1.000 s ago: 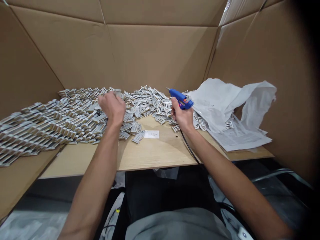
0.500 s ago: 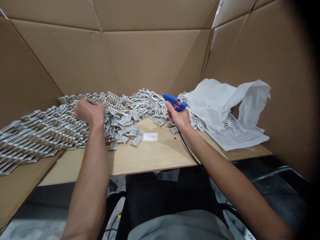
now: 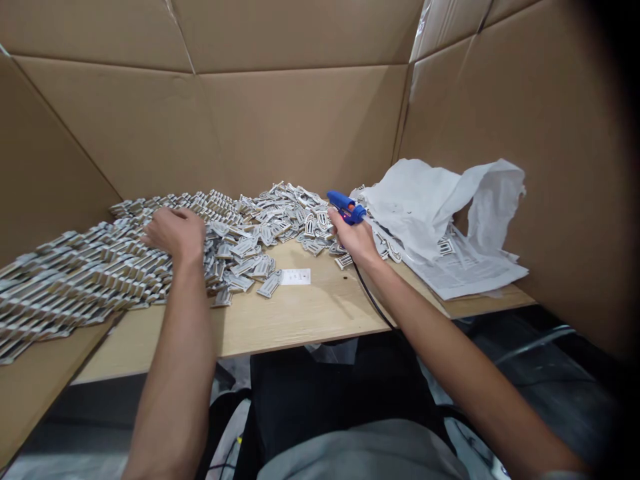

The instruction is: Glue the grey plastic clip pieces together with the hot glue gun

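My left hand (image 3: 175, 233) is closed over the stacked rows of small grey-and-white pieces (image 3: 90, 267) on the left; whatever its curled fingers hold is hidden. In my right hand (image 3: 353, 240) is a blue glue gun (image 3: 346, 207), its dark cord running down toward the table's front edge. Loose flat pieces (image 3: 250, 250) with cut-out slots lie heaped between the two hands. A small white paper label (image 3: 295, 277) rests on the wooden table (image 3: 300, 313) in front of that heap.
Crumpled white sheeting (image 3: 415, 200) and flat papers (image 3: 463, 267) lie at the right, some pieces among them. Tall cardboard walls (image 3: 300, 127) surround the table at the back and sides. A cardboard flap (image 3: 40, 380) sits at the front left.
The view has shifted slightly, so the table contents appear a little further left. Both hands stay in nearly the same places, the right one still around the glue gun.
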